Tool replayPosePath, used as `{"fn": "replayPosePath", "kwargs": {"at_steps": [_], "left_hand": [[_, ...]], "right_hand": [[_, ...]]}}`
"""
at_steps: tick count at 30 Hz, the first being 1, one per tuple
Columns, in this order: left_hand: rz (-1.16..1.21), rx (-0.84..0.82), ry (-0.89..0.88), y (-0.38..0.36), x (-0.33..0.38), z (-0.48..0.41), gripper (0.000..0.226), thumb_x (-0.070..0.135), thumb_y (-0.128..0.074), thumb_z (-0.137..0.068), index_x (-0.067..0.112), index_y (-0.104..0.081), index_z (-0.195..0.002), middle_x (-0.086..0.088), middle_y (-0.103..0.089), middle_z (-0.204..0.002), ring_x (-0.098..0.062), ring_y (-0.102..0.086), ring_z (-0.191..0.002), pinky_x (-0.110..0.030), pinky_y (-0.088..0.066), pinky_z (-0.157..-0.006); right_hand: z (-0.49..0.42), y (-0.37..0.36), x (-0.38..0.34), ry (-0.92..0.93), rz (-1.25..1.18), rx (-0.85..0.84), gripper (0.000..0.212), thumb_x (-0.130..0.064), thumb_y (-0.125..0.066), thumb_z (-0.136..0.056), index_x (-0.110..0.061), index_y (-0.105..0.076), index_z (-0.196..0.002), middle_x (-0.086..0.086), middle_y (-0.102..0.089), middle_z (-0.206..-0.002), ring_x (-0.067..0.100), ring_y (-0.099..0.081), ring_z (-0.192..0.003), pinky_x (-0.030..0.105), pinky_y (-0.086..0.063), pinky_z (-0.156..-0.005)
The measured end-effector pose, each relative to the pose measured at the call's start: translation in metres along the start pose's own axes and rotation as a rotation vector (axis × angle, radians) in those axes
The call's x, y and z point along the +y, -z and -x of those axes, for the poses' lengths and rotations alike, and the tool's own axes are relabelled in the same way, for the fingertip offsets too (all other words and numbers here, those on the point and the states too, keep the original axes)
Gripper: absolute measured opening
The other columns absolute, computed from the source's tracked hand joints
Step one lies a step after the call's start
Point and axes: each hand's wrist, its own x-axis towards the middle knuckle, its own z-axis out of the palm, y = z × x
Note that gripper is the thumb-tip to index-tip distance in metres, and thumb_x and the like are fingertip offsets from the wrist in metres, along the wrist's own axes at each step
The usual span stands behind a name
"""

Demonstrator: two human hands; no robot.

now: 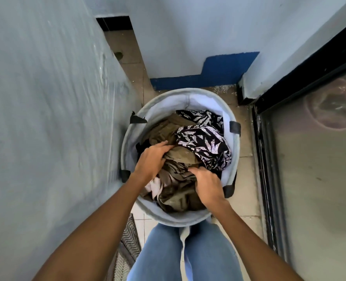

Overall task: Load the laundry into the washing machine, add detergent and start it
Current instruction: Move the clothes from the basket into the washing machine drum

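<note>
Head view | left hand (pixel 151 159), right hand (pixel 207 185): grip closed on clothes (pixel 180 156) in basket (pixel 180 91) | loading seemingly unstarted (washer unseen); detergent, start pending

The basket (pixel 127 138) is soft matt grey fabric with dark strap handles (pixel 234 127). Inside lie crumpled olive cloth (pixel 164 130) and a leaf-print fabric (pixel 204 142). The walls (pixel 36 98) look rough and painted, the floor (pixel 247 163) tiled, the door pane (pixel 314 169) glossy glass.

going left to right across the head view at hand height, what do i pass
pale blue-grey painted wall → left rim of round grey fabric laundry basket → left hand, gripping olive-brown clothes → right hand, gripping them too → black-framed glass door
</note>
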Motion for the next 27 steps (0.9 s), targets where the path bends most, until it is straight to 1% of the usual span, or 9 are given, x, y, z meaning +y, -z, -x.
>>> {"fn": "replayPosePath", "kwargs": {"at_steps": [4, 9, 12, 15, 18, 21, 23, 25, 27], "left_hand": [[0.052, 0.059, -0.034, 0.02, 0.013, 0.009, 0.044, -0.004, -0.057, -0.079, 0.014, -0.062, -0.119, -0.006, -0.065, -0.118, -0.023, -0.06, -0.11, -0.034, -0.046, -0.094], [0.069, 0.081, -0.074, 0.051, 0.039, 0.03, 0.04, -0.001, -0.056, -0.08, 0.013, -0.063, -0.116, -0.008, -0.067, -0.11, -0.026, -0.061, -0.103, -0.035, -0.047, -0.087], [0.075, 0.134, -0.074, 0.074, 0.058, 0.043, 0.043, -0.003, -0.058, -0.078, 0.01, -0.062, -0.119, -0.01, -0.067, -0.112, -0.028, -0.061, -0.104, -0.037, -0.048, -0.088], [0.094, 0.169, -0.044, 0.096, 0.074, 0.058, 0.045, -0.002, -0.059, -0.079, 0.01, -0.06, -0.123, -0.009, -0.066, -0.115, -0.026, -0.061, -0.106, -0.036, -0.047, -0.092], [0.105, 0.196, -0.032, 0.117, 0.083, 0.076, 0.045, -0.002, -0.059, -0.079, 0.009, -0.06, -0.122, -0.01, -0.065, -0.116, -0.027, -0.061, -0.107, -0.036, -0.047, -0.092], [0.113, 0.265, -0.023, 0.143, 0.094, 0.095, 0.044, -0.003, -0.06, -0.079, 0.008, -0.061, -0.121, -0.011, -0.066, -0.116, -0.028, -0.061, -0.107, -0.035, -0.047, -0.092], [0.118, 0.319, -0.022, 0.16, 0.102, 0.105, 0.044, -0.005, -0.06, -0.078, 0.006, -0.061, -0.121, -0.012, -0.066, -0.115, -0.029, -0.061, -0.106, -0.034, -0.047, -0.091], [0.109, 0.356, -0.03, 0.178, 0.111, 0.115, 0.044, -0.004, -0.06, -0.078, 0.006, -0.06, -0.121, -0.012, -0.065, -0.115, -0.028, -0.061, -0.106, -0.034, -0.046, -0.092], [0.097, 0.391, -0.044, 0.194, 0.118, 0.124, 0.044, -0.004, -0.061, -0.078, 0.006, -0.06, -0.121, -0.011, -0.065, -0.116, -0.028, -0.061, -0.106, -0.035, -0.048, -0.093]], "right_hand": [[0.012, 0.023, 0.002, -0.03, -0.196, 0.138, 0.051, 0.005, -0.042, -0.086, -0.028, -0.057, -0.123, 0.006, -0.064, -0.112, 0.027, -0.062, -0.1, 0.038, -0.048, -0.088], [0.038, 0.053, 0.001, -0.048, -0.356, 0.231, 0.045, 0.006, -0.048, -0.083, -0.02, -0.065, -0.114, 0.006, -0.069, -0.108, 0.025, -0.065, -0.089, 0.035, -0.051, -0.086], [0.054, 0.074, -0.002, -0.036, -0.399, 0.295, 0.039, 0.006, -0.054, -0.083, -0.019, -0.068, -0.11, 0.005, -0.072, -0.1, 0.013, -0.053, -0.058, 0.031, -0.051, -0.072], [0.066, 0.096, -0.008, -0.021, -0.478, 0.341, 0.037, 0.007, -0.055, -0.083, -0.018, -0.069, -0.106, 0.003, -0.072, -0.095, -0.007, -0.037, -0.049, 0.023, -0.041, -0.06], [0.079, 0.119, -0.015, 0.004, -0.531, 0.358, 0.036, 0.007, -0.055, -0.083, -0.019, -0.07, -0.103, -0.001, -0.072, -0.094, -0.007, -0.037, -0.046, 0.018, -0.036, -0.059], [0.09, 0.147, -0.025, 0.055, -0.54, 0.372, 0.036, 0.006, -0.056, -0.083, -0.021, -0.07, -0.102, -0.002, -0.072, -0.088, -0.001, -0.043, -0.04, 0.007, -0.03, -0.045], [0.096, 0.167, -0.034, 0.109, -0.542, 0.398, 0.035, 0.006, -0.057, -0.082, -0.02, -0.071, -0.102, -0.001, -0.071, -0.091, -0.002, -0.042, -0.04, 0.005, -0.031, -0.05], [0.103, 0.189, -0.044, 0.171, -0.549, 0.441, 0.034, 0.006, -0.058, -0.082, -0.017, -0.071, -0.102, -0.001, -0.071, -0.096, -0.006, -0.038, -0.044, 0.014, -0.039, -0.06], [0.111, 0.207, -0.053, 0.214, -0.546, 0.477, 0.032, 0.006, -0.058, -0.082, -0.016, -0.071, -0.101, 0.0, -0.072, -0.096, -0.008, -0.036, -0.048, 0.019, -0.04, -0.061]]}}
